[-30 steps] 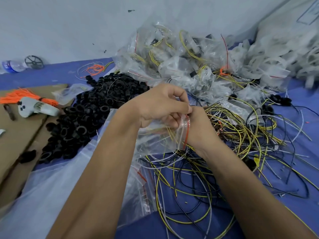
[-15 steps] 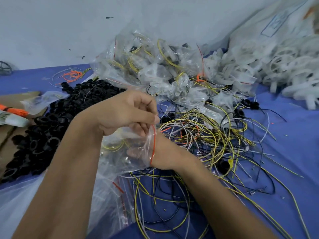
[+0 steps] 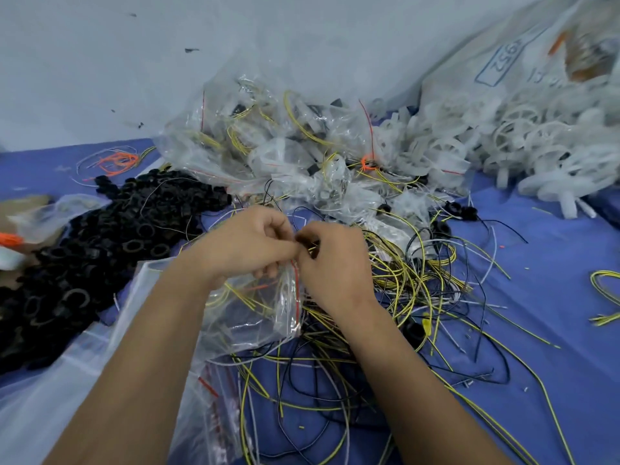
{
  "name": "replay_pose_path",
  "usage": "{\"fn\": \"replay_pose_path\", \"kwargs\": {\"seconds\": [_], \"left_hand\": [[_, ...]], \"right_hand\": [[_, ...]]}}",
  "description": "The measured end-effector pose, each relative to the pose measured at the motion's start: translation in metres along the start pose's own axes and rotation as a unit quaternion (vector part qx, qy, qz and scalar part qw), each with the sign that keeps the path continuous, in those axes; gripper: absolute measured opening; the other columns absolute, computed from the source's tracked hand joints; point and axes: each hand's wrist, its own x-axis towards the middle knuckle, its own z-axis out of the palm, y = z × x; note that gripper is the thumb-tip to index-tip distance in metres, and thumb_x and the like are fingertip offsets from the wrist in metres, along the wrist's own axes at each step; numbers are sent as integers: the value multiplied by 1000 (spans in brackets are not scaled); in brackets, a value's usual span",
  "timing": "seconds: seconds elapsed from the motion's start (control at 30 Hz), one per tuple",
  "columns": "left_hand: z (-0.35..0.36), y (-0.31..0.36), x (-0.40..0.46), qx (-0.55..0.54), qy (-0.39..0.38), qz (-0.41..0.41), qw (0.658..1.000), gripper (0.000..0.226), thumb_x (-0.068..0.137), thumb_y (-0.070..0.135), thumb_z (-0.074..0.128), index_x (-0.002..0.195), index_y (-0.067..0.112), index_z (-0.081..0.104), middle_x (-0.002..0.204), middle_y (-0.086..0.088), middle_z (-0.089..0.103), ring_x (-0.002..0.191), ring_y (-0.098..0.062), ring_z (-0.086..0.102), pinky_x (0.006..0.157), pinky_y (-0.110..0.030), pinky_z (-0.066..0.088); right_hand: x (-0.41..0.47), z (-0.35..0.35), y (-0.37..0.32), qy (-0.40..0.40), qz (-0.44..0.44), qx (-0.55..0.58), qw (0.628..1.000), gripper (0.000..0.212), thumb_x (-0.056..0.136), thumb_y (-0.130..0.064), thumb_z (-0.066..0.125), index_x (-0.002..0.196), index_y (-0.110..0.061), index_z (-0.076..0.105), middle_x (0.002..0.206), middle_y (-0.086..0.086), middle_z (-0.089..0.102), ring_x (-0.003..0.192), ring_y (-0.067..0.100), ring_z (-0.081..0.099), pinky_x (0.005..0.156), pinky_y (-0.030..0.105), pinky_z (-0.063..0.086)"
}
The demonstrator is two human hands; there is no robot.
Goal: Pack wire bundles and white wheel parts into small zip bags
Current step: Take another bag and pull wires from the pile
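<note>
"1952" on large plastic sack [image 3: 523, 82]

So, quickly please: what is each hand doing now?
Left hand: closed, pinching the top of the small zip bag.
Right hand: closed, pinching the same bag top.

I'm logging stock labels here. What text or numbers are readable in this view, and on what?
"1952": blue print in a blue box, on the big clear sack holding white wheel parts, top right.
Faint print beside that box: too blurred to read.
Nothing else carries readable text.
</note>
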Motion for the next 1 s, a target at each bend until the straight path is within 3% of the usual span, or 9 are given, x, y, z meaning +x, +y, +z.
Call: {"fn": "replay_pose_path", "kwargs": {"seconds": [0.1, 0.17, 0.3, 0.47, 0.6, 0.7, 0.8, 0.87, 1.0], "left_hand": [[21, -4, 9, 120, -2, 25, 992, 10, 81, 4, 69, 76, 11, 65, 55, -1, 64, 49, -16, 58, 52, -26, 46], [35, -5, 14, 183, 58, 68, 979, 14, 78, 11, 73, 73, 20, 64, 62, 6, 63, 59, -11, 59, 60, -27, 47], [57, -5, 20, 98, 158, 139, 973, 16, 74, 13, 69, 73, 25, 59, 64, 9, 62, 58, -6, 56, 59, -29, 50], [66, -7, 24, 66, 217, 195, 954, 24, 72, 3, 61, 81, 25, 60, 76, 10, 62, 72, -9, 59, 67, -35, 52], [66, -11, 25, 47, 229, 189, 954, 28, 78, -4, 64, 91, 20, 61, 90, 7, 63, 82, -8, 60, 72, -21, 43], [68, -7, 24, 59, 224, 192, 954, 22, 83, 2, 65, 96, 19, 61, 94, 7, 61, 87, -7, 57, 73, -19, 41], [78, 3, 21, 105, 194, 232, 947, 13, 87, 19, 66, 98, 21, 60, 97, 10, 56, 96, -14, 52, 81, -31, 43], [91, 11, 19, 148, 129, 243, 950, 21, 88, 39, 66, 103, 25, 59, 105, 9, 54, 107, -15, 47, 89, -34, 40], [120, 20, 21, 253, 39, 235, 938, 43, 81, 57, 74, 109, 29, 58, 116, 6, 50, 115, -17, 42, 97, -35, 40]], "right_hand": [[2, -13, 7, 69, 60, -62, 994, 14, 93, -26, 61, 95, -22, 75, 90, -2, 74, 92, 24, 63, 74, 35, 52], [6, -20, 16, 105, 97, -138, 980, 18, 94, -31, 60, 104, -23, 73, 105, 2, 71, 111, 29, 53, 87, 40, 48], [4, -19, 19, 11, 175, -225, 959, 31, 90, -34, 64, 118, -22, 62, 131, 12, 53, 129, 37, 40, 99, 48, 42], [2, -6, 9, -83, 34, -216, 972, 23, 86, -19, 55, 107, -18, 66, 107, 7, 64, 108, 31, 53, 88, 38, 40], [6, -15, 11, -103, 41, -16, 994, 26, 84, -6, 55, 98, -13, 75, 89, 12, 73, 82, 30, 64, 65, 32, 41], [6, -32, 18, -60, 43, 75, 994, 33, 87, -1, 54, 102, -15, 79, 90, 5, 76, 81, 17, 67, 67, 25, 42], [7, -63, 34, -4, 67, 76, 995, 22, 89, -5, 60, 98, -13, 78, 92, 2, 77, 86, 15, 71, 82, 30, 55], [9, -89, 51, 20, 87, 52, 995, 14, 90, -7, 63, 92, -10, 76, 84, 5, 76, 79, 22, 72, 80, 41, 58], [11, -134, 81, -127, 110, -103, 980, 15, 88, -5, 65, 83, -10, 78, 76, 8, 75, 72, 24, 70, 70, 36, 60]]}}
